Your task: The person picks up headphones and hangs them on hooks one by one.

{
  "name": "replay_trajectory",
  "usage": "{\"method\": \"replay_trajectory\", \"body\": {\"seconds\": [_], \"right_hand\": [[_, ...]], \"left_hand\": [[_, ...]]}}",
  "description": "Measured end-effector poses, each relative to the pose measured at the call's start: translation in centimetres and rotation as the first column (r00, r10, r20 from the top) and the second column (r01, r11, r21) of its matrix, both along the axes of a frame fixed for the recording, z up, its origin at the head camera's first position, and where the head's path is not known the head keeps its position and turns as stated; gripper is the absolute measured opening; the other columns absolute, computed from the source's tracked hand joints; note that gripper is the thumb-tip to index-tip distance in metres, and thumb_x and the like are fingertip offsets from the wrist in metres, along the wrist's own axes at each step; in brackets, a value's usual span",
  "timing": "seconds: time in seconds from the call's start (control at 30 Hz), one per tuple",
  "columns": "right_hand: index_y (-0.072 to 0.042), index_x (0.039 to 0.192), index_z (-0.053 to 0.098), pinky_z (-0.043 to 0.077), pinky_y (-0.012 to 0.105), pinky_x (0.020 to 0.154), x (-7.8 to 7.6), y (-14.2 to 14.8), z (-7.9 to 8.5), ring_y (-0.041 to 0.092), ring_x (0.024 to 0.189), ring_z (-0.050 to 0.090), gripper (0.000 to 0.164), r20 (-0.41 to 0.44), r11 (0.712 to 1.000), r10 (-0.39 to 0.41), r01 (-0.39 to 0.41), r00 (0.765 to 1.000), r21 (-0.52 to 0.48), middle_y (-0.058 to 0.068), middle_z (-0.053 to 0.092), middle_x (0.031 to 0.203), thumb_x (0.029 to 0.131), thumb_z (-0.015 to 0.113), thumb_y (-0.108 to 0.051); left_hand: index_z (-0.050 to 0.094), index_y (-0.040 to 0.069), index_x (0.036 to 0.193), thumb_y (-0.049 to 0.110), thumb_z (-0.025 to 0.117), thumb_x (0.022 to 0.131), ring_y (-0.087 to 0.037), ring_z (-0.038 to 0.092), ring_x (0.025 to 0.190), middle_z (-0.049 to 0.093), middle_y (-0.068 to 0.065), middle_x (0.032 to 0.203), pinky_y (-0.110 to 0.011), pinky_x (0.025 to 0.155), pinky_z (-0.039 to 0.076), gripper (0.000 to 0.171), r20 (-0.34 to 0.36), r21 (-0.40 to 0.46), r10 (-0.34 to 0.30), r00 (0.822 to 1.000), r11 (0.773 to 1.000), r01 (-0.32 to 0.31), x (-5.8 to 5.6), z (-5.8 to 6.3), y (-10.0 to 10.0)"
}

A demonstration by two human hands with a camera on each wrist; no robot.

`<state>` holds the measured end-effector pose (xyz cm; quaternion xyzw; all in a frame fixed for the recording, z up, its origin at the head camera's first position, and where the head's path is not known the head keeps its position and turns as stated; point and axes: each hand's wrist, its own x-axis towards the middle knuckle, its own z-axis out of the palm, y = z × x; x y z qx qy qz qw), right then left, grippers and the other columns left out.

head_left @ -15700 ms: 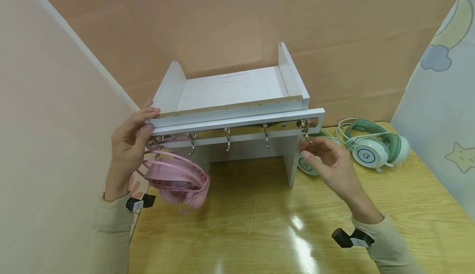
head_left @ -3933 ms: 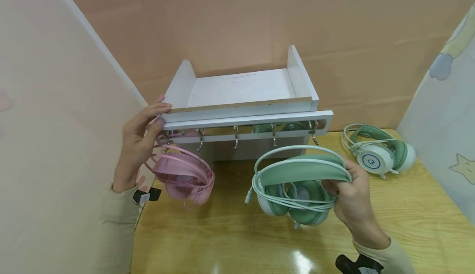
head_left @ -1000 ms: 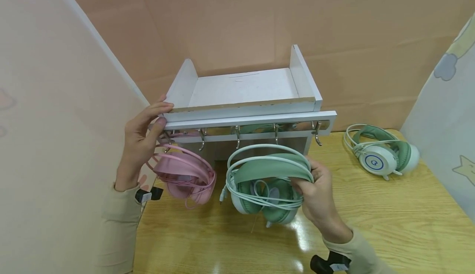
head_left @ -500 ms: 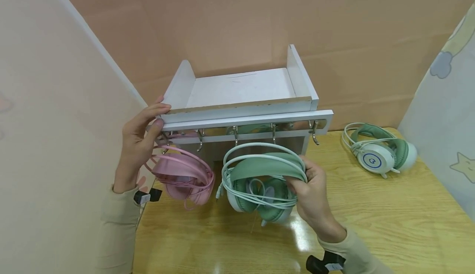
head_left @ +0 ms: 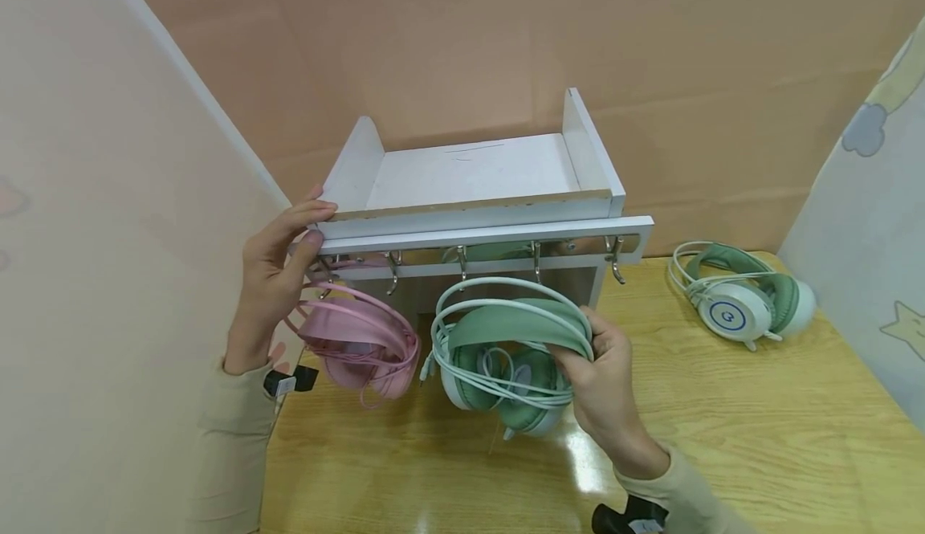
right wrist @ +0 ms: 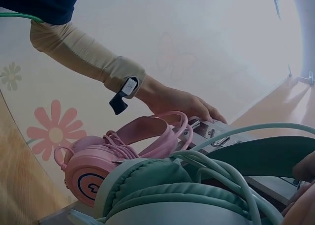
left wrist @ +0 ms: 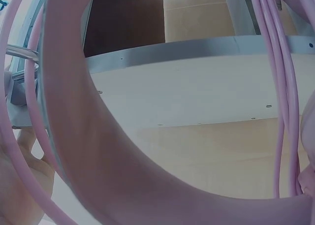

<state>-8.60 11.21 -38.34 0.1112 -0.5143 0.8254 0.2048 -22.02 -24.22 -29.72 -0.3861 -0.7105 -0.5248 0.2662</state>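
Observation:
A white shelf [head_left: 470, 177] carries a hook rail [head_left: 470, 235] with several metal hooks along its front. My left hand [head_left: 278, 273] grips the shelf's left end, thumb on the front and fingers over the top. Pink headphones [head_left: 357, 341] hang from the leftmost hook, beside that hand. My right hand [head_left: 603, 393] pinches the headband of green-and-white headphones [head_left: 523, 327], their cord wound round them. This headband is just below the middle hooks, its outer band overlapping a hook tip in the head view. In the right wrist view, the green ear cushions [right wrist: 182, 200] are in front of the pink headphones [right wrist: 128, 151].
A second pair of green-and-white headphones [head_left: 747, 293] lies on the wooden table [head_left: 730, 421] to the right of the shelf. A pale wall panel [head_left: 144, 237] rises close on the left, and a brown backdrop [head_left: 462, 44] stands behind the shelf.
My right hand, earlier bare near the rightmost hook, has picked up the green headphones from beside the shelf and carried them left below the middle hooks. My left hand stays on the shelf.

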Motion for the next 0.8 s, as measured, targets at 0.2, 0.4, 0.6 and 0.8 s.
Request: {"method": "replay_trajectory", "body": {"seconds": [0.2, 0.4, 0.6, 0.8], "right_hand": [[-0.008, 0.080, 0.068, 0.014, 0.036, 0.044, 0.11, -0.14, -0.23, 0.019, 0.050, 0.023, 0.036, 0.005, 1.000, -0.015, 0.015, 1.000, -0.003, -0.007, 0.041, 0.060, 0.087, 0.061, 0.026], [-0.008, 0.082, 0.068, 0.013, 0.036, 0.044, 0.06, -0.32, -0.31, 0.021, 0.051, 0.021, 0.035, -0.007, 1.000, -0.003, 0.003, 1.000, -0.014, -0.005, 0.039, 0.060, 0.088, 0.060, 0.026], [-0.008, 0.080, 0.066, 0.014, 0.035, 0.045, -0.14, -0.52, -0.31, 0.018, 0.050, 0.024, 0.034, 0.005, 1.000, -0.019, 0.019, 1.000, -0.007, -0.004, 0.036, 0.059, 0.088, 0.061, 0.025], [-0.008, 0.079, 0.067, 0.018, 0.035, 0.045, -0.38, -0.69, -0.52, 0.011, 0.048, 0.029, 0.033, 0.058, 0.999, -0.050, 0.049, 0.997, 0.021, -0.008, 0.039, 0.059, 0.088, 0.063, 0.024]], "left_hand": [[0.069, -0.012, 0.125, -0.011, 0.056, 0.101, -0.036, 0.049, 0.152, 0.075, 0.001, 0.132, -0.046, 0.133, 0.036, 0.027, 0.011, 0.006, 0.001, 1.000, 1.000, -0.001, 0.08, -0.02, 0.04], [0.069, -0.012, 0.126, -0.010, 0.056, 0.101, -0.036, 0.048, 0.152, 0.075, 0.002, 0.133, -0.046, 0.132, 0.036, 0.028, 0.012, -0.003, 0.007, 1.000, 1.000, -0.007, 0.05, 0.03, 0.08], [0.069, -0.012, 0.126, -0.011, 0.056, 0.100, -0.033, 0.049, 0.153, 0.075, 0.002, 0.134, -0.046, 0.133, 0.035, 0.028, 0.016, 0.001, 0.004, 1.000, 1.000, -0.004, 0.13, 0.05, 0.08], [0.069, -0.012, 0.125, -0.012, 0.056, 0.100, -0.034, 0.049, 0.152, 0.075, 0.002, 0.132, -0.047, 0.133, 0.035, 0.028, 0.016, 0.007, 0.005, 1.000, 1.000, -0.005, 0.11, 0.01, 0.17]]}}
